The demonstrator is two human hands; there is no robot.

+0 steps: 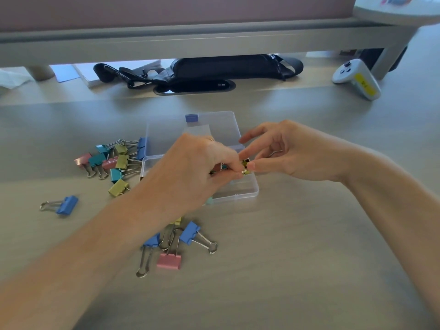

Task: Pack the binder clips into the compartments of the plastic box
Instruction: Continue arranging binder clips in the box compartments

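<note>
On the head view I see the left hand (197,167) covering most of the plastic box (240,190), so I cannot tell what each compartment holds. Only scraps of pink and teal clips (220,166) show under its fingers.

Both hands meet over the box's right side. The left hand's curled fingers and the right hand's (281,153) thumb and forefinger pinch one yellow-green clip (246,166).

The clear lid (214,129) lies open behind the box, with a blue latch (191,118) at its far edge.

The yellow label on the white controller (357,79) is too blurred for me to read.

A heap of loose clips (114,160) lies left of the box. A cluster (176,244) sits partly under the left forearm, and one blue clip (64,205) lies apart.
</note>
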